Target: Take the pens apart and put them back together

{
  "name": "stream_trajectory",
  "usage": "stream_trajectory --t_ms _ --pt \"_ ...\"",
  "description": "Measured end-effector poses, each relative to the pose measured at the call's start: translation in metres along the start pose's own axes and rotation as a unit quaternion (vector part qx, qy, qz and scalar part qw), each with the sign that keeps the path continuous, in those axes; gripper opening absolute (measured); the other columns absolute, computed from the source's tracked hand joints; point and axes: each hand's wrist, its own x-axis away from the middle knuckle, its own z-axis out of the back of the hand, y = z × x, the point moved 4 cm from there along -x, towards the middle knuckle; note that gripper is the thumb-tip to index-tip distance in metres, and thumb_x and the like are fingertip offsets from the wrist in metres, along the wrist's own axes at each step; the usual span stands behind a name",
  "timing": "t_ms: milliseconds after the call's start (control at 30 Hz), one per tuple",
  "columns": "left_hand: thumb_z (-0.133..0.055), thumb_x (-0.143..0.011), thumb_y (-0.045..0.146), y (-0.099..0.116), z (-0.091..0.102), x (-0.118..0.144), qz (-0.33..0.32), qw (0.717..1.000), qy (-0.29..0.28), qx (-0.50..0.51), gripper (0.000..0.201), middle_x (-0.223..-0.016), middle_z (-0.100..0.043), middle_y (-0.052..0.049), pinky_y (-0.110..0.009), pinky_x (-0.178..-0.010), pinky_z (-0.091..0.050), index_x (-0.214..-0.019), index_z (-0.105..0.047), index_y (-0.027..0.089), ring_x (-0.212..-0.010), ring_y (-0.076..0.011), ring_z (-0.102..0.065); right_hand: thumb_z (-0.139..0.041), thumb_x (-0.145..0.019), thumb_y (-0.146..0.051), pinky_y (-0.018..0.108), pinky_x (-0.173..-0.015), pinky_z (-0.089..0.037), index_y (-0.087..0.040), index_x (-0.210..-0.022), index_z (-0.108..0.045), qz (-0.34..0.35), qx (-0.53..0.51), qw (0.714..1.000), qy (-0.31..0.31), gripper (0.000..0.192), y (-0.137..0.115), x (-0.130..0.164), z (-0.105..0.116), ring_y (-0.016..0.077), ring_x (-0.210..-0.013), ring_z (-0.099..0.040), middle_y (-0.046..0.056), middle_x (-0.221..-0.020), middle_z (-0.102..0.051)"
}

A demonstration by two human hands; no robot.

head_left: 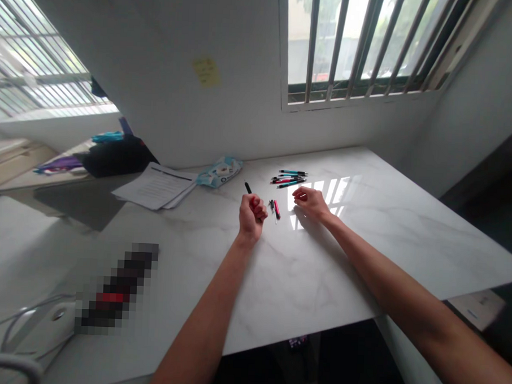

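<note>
Now the head view looks down on a shiny white marble table (303, 273) under a barred window (364, 44). The left hand (251, 213) is curled into a tight fist around a black pen (248, 187). The pen's tip pokes up out of the fist, and something red shows between the fingers. This hand is over the middle of the table. The right hand (310, 203) rests on the table just beside it, with fingers bent loosely and holding nothing that can be seen. Between the 2 hands lie a small pink pen (277, 209) and a thin dark piece next to it. Near the back edge, past the right hand, lies a little bunch of pink and teal pens (289, 179). Toward the back left corner sit a blue and white wipes packet (220, 172) and a stack of white printed papers (156, 186).
</note>
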Motion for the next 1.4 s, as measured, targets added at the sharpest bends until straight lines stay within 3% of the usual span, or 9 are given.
stream_trajectory --t_ms 267,433,567,700,867,1000,1100,1267,1400 --pt "-0.062 -0.087 0.039 -0.011 0.004 0.001 -0.008 0.998 0.034 -0.050 0.046 -0.050 -0.019 0.011 -0.021 -0.039 -0.014 -0.064 -0.026 0.023 -0.038 -0.0048 -0.017 -0.067 -0.079 -0.004 0.031 -0.079 -0.057 -0.017 -0.096 -0.078 0.013 0.120 0.992 -0.033 0.024 0.003 -0.040 -0.026 0.0176 -0.076 -0.070 0.005 -0.086 -0.078" --pt "-0.066 -0.085 0.043 -0.020 0.004 0.000 -0.046 0.991 0.037 -0.117 0.045 -0.048 -0.029 0.010 -0.022 -0.040 -0.016 -0.061 -0.033 0.023 -0.039 -0.0044 -0.022 -0.066 -0.080 -0.008 0.033 -0.083 -0.056 -0.018 -0.104 -0.077 0.016 0.121 0.992 -0.027 0.028 0.008 -0.032 -0.025 0.0195 -0.084 -0.070 0.007 -0.099 -0.079" --pt "-0.066 -0.084 0.044 -0.027 0.004 -0.002 -0.076 0.976 0.034 -0.203 0.041 -0.049 -0.034 0.009 -0.023 -0.043 -0.021 -0.062 -0.041 0.022 -0.042 -0.0060 -0.026 -0.064 -0.080 -0.011 0.036 -0.084 -0.054 -0.020 -0.109 -0.074 0.065 0.106 0.992 -0.005 0.032 -0.012 -0.014 -0.011 0.0227 -0.094 -0.069 0.008 -0.112 -0.076" --pt "-0.074 -0.076 0.034 -0.029 0.001 0.000 -0.150 0.933 0.003 -0.326 0.043 -0.052 -0.036 0.008 -0.022 -0.051 -0.029 -0.058 -0.036 0.022 -0.049 -0.0076 -0.036 -0.070 -0.084 -0.030 0.028 -0.069 -0.049 -0.019 -0.095 -0.067 0.122 0.018 0.990 -0.068 0.015 -0.052 0.013 -0.007 0.0184 -0.083 -0.064 0.003 -0.093 -0.071" --pt "-0.067 -0.077 0.021 -0.031 -0.006 0.006 -0.180 0.851 -0.022 -0.493 0.019 -0.057 -0.055 0.001 -0.025 -0.059 -0.034 -0.061 -0.059 0.019 -0.059 -0.0141 -0.052 -0.069 -0.088 -0.060 0.027 -0.054 -0.027 -0.020 -0.053 -0.044 0.118 0.018 0.985 -0.124 0.058 -0.081 0.031 -0.021 0.0100 -0.054 -0.037 -0.004 -0.052 -0.041" --pt "-0.070 -0.078 0.020 -0.036 -0.011 0.010 -0.165 0.800 -0.021 -0.576 0.016 -0.059 -0.062 -0.005 -0.029 -0.062 -0.036 -0.062 -0.068 0.017 -0.064 -0.0195 -0.060 -0.065 -0.088 -0.067 0.026 -0.055 -0.030 -0.017 -0.052 -0.053 0.083 -0.025 0.994 -0.074 0.063 -0.082 0.033 -0.027 0.0102 -0.052 -0.041 -0.002 -0.049 -0.047" --pt "-0.075 -0.075 0.023 -0.040 -0.011 0.009 -0.131 0.822 -0.033 -0.554 0.015 -0.059 -0.061 -0.004 -0.029 -0.061 -0.036 -0.064 -0.070 0.015 -0.065 -0.0202 -0.061 -0.063 -0.089 -0.067 0.025 -0.056 -0.033 -0.017 -0.055 -0.054 0.080 -0.056 0.993 -0.072 0.062 -0.081 0.033 -0.028 0.0110 -0.055 -0.044 -0.002 -0.051 -0.051" --pt "-0.081 -0.066 0.024 -0.050 -0.007 0.000 -0.052 0.915 -0.073 -0.393 0.015 -0.062 -0.063 -0.001 -0.027 -0.064 -0.042 -0.065 -0.070 0.013 -0.066 -0.0164 -0.058 -0.069 -0.086 -0.064 0.026 -0.057 -0.035 -0.019 -0.065 -0.055 0.083 -0.075 0.991 -0.079 0.052 -0.076 0.030 -0.028 0.0126 -0.060 -0.047 -0.001 -0.061 -0.056" --pt "-0.075 -0.065 0.018 -0.054 -0.004 -0.002 -0.022 0.940 -0.058 -0.334 0.012 -0.055 -0.053 0.002 -0.025 -0.059 -0.038 -0.061 -0.064 0.015 -0.060 -0.0125 -0.049 -0.074 -0.083 -0.059 0.026 -0.060 -0.040 -0.020 -0.069 -0.054 0.074 -0.119 0.986 -0.088 0.047 -0.069 0.025 -0.029 0.0141 -0.065 -0.051 -0.001 -0.067 -0.058"
